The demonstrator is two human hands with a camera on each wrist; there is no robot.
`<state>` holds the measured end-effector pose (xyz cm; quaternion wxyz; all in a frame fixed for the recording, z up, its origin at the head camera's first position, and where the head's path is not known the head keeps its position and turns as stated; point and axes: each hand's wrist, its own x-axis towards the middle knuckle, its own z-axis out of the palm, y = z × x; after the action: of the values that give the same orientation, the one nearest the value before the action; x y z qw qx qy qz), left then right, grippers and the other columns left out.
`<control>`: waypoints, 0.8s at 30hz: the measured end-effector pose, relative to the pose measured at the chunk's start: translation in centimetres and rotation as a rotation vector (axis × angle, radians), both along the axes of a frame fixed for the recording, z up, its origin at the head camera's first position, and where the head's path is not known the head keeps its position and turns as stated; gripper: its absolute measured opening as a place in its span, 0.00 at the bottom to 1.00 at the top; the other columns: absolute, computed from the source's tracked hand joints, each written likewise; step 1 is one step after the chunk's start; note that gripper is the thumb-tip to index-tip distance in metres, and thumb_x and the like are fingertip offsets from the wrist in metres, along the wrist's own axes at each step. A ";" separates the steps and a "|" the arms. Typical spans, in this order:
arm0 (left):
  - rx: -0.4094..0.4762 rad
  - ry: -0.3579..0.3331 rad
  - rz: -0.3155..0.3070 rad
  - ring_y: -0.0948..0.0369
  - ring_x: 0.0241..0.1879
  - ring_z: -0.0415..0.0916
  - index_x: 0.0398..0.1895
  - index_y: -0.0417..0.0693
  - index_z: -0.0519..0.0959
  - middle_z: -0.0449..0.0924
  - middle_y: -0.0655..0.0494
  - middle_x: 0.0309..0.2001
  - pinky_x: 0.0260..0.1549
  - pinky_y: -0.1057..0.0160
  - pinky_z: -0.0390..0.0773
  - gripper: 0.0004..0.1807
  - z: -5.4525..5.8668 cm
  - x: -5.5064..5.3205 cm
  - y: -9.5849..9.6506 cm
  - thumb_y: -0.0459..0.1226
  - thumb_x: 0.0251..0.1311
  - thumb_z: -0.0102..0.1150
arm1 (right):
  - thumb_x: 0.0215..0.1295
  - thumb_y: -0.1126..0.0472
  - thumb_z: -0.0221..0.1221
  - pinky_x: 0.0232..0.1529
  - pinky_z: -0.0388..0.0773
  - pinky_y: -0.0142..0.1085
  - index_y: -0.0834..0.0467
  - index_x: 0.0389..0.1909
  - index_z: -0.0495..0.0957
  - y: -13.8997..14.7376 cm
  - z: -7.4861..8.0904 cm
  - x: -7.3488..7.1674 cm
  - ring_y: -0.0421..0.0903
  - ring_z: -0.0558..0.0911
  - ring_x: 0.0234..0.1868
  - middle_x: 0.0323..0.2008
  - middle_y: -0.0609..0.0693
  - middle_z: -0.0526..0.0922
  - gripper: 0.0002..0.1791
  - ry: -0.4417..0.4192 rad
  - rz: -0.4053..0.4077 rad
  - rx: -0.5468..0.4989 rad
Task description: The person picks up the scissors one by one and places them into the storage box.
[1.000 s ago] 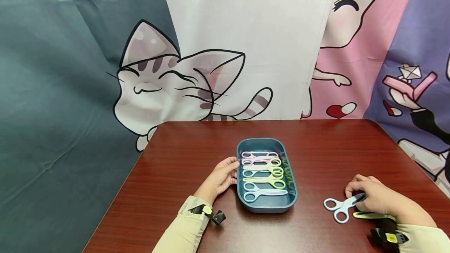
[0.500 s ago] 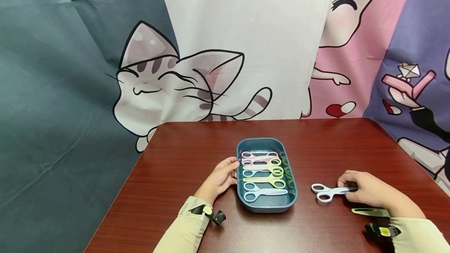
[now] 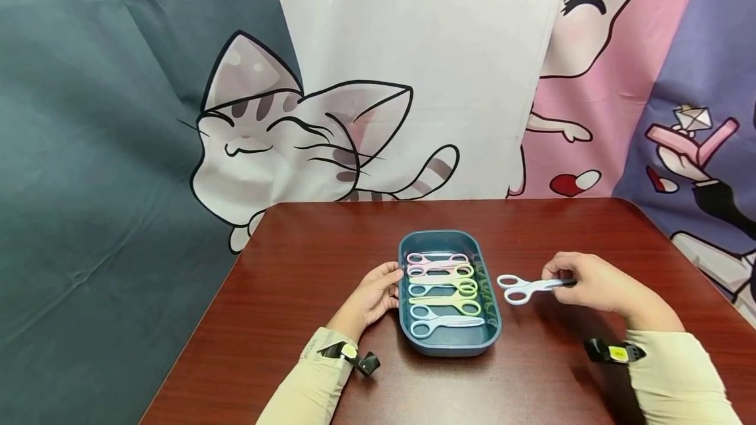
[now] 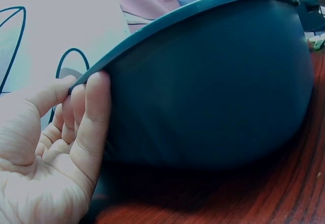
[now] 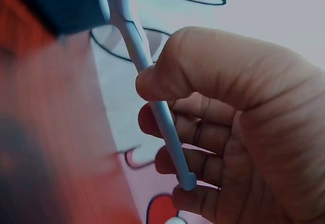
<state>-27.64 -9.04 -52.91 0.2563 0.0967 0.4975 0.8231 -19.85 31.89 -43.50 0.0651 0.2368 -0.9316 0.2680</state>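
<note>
A dark teal tray (image 3: 450, 349) stands on the table with several scissors in it, pink, yellow-green and light blue, laid crosswise. My left hand (image 3: 372, 297) pinches the tray's left rim between thumb and fingers, plain in the left wrist view. To the right of the tray, my right hand (image 3: 605, 284) grips light blue scissors (image 3: 528, 288) by the blade end, above the table. Their handle loops point left, close to the tray's right rim. In the right wrist view, the thumb and fingertips press on the blade part of the scissors (image 5: 167, 127). The nearest scissors inside are light blue (image 3: 436, 321).
A reddish-brown wooden table (image 3: 283, 267) lies under everything. Behind it hangs a cloth backdrop (image 3: 425, 38) with cartoon drawings. At the right edge of the left wrist view a small green object (image 4: 318, 42) shows, partly cut off.
My right hand has carried the light blue scissors up and left toward the tray. The yellow-green item beside that hand is now out of sight. My left hand and the tray have stayed put.
</note>
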 end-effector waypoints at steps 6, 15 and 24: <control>-0.003 0.001 0.008 0.67 0.18 0.73 0.44 0.47 0.71 0.78 0.58 0.25 0.15 0.71 0.78 0.02 0.0 0.0 0.0 0.32 0.75 0.49 | 0.47 0.69 0.69 0.27 0.70 0.30 0.44 0.31 0.81 -3.0 1.0 -1.4 0.37 0.70 0.30 0.27 0.36 0.75 0.16 0.017 -0.001 0.005; -0.004 -0.020 0.010 0.66 0.18 0.74 0.43 0.49 0.71 0.77 0.57 0.25 0.15 0.71 0.78 0.03 0.0 0.0 0.1 0.32 0.74 0.50 | 0.50 0.67 0.69 0.29 0.73 0.31 0.44 0.31 0.82 -7.2 1.3 -2.9 0.39 0.73 0.32 0.29 0.38 0.77 0.13 -0.038 0.050 -0.011; 0.006 -0.017 0.012 0.66 0.18 0.73 0.44 0.47 0.71 0.77 0.58 0.25 0.15 0.71 0.78 0.03 -0.2 -0.1 0.0 0.33 0.72 0.54 | 0.51 0.66 0.67 0.31 0.74 0.32 0.48 0.32 0.81 -10.2 0.8 -3.3 0.41 0.74 0.33 0.32 0.40 0.76 0.11 -0.078 0.100 0.017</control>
<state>-27.71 -9.08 -53.07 0.2555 0.0874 0.4931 0.8270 -23.14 21.71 -42.68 0.0133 0.2730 -0.9226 0.2722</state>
